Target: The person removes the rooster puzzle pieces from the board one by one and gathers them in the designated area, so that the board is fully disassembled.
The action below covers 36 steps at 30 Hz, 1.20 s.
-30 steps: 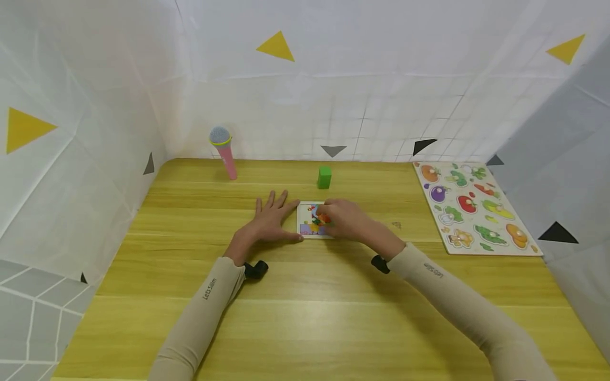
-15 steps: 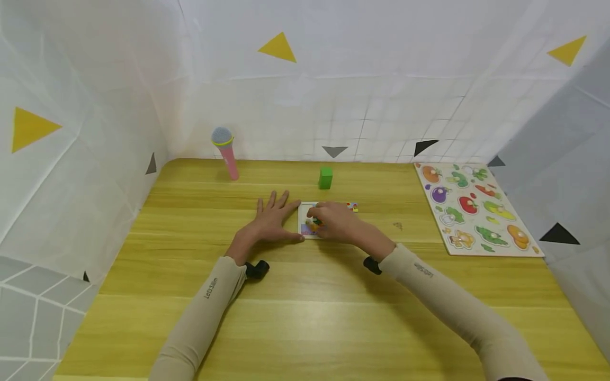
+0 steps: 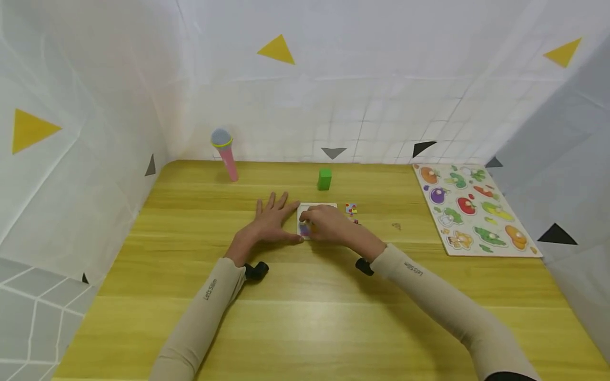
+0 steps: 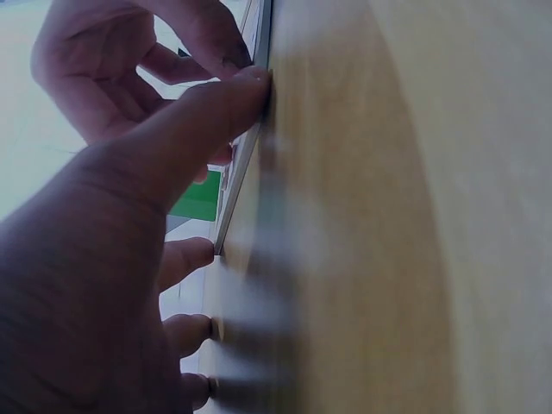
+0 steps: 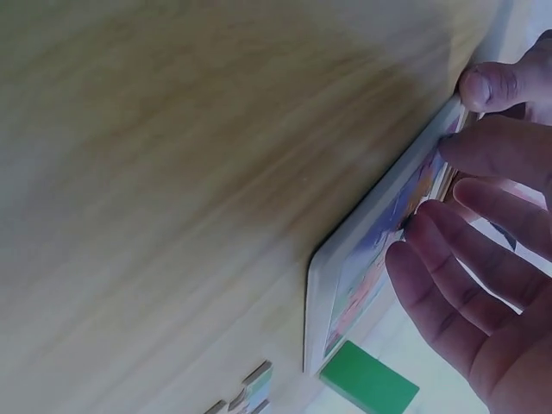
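A small white-rimmed jigsaw tray (image 5: 321, 280) with coloured picture pieces lies flat on the wooden table. My left hand (image 3: 269, 222) spreads its fingers on the table at the tray's left side, thumb and index fingertip touching its corners. Over the tray's left part is my right hand (image 3: 329, 225), which covers much of the picture. In the right wrist view its thumb and fingertips pinch a thin-edged puzzle piece (image 5: 447, 179) at the tray's surface; most of that piece is hidden. Loose puzzle pieces (image 3: 351, 208) lie just right of the tray.
Behind the tray stands a green block (image 3: 324, 180). A pink toy microphone (image 3: 227, 159) is at the back left. On the right lies a vegetable peg puzzle board (image 3: 476, 211). White sheeting (image 3: 305, 106) closes off the back and sides.
My right hand has moved left across the tray, bringing the loose pieces on the right into view. My left hand has stayed in place.
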### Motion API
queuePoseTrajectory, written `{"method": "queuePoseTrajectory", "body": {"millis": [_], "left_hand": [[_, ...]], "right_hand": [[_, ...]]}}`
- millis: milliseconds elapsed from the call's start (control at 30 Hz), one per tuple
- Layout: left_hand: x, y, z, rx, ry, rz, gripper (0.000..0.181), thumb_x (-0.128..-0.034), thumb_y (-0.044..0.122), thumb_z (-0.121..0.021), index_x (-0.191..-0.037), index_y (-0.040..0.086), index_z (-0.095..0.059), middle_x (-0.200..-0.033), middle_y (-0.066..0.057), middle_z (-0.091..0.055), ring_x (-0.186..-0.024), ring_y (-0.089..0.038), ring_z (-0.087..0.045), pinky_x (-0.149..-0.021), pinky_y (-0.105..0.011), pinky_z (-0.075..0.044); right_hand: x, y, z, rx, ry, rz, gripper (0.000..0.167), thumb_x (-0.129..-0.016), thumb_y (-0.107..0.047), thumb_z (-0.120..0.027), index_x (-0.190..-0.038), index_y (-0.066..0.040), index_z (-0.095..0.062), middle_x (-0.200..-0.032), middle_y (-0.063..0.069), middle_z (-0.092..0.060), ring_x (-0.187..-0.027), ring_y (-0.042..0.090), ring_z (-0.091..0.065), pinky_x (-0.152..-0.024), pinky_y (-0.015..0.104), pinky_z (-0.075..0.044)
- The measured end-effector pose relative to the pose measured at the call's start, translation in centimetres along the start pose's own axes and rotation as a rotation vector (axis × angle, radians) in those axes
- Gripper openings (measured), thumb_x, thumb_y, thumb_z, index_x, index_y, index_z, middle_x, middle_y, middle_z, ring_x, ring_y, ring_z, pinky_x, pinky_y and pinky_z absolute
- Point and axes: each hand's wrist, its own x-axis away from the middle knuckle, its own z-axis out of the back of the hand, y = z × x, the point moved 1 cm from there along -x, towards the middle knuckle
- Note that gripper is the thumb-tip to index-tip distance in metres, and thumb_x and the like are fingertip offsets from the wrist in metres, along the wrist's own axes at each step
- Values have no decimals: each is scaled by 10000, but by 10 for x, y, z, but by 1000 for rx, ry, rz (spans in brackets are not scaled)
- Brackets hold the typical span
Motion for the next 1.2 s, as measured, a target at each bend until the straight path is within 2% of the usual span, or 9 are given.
{"method": "queuePoseTrajectory", "body": {"millis": [467, 900, 1200], "left_hand": [[0, 0, -2, -8, 15, 0, 1025, -810, 682, -697, -1613, 250, -229, -1668, -145, 20, -1491, -418, 130, -1109, -662, 131], [1, 0, -1, 7, 19, -6, 1020, -812, 685, -690, -1611, 243, -237, -1668, -148, 14, -1492, -417, 131, -1107, -666, 129], [1, 0, -1, 4, 17, 4, 1021, -809, 689, -691, -1612, 255, -232, -1669, -137, 13, -1494, -411, 128, -1111, -659, 130]], "right_hand": [[-3, -2, -5, -2, -14, -7, 256, -845, -177, -808, -1074, -83, -741, -959, 49, -674, -794, 173, -609, -728, 346, -528], [-3, -4, -3, 14, -35, -24, 247, -857, -187, -803, -1083, -107, -744, -982, 43, -649, -812, 175, -590, -718, 344, -522], [-4, -5, -2, -6, -59, -19, 183, -874, -172, -797, -1044, -115, -761, -970, 55, -652, -804, 178, -576, -706, 345, -509]]}}
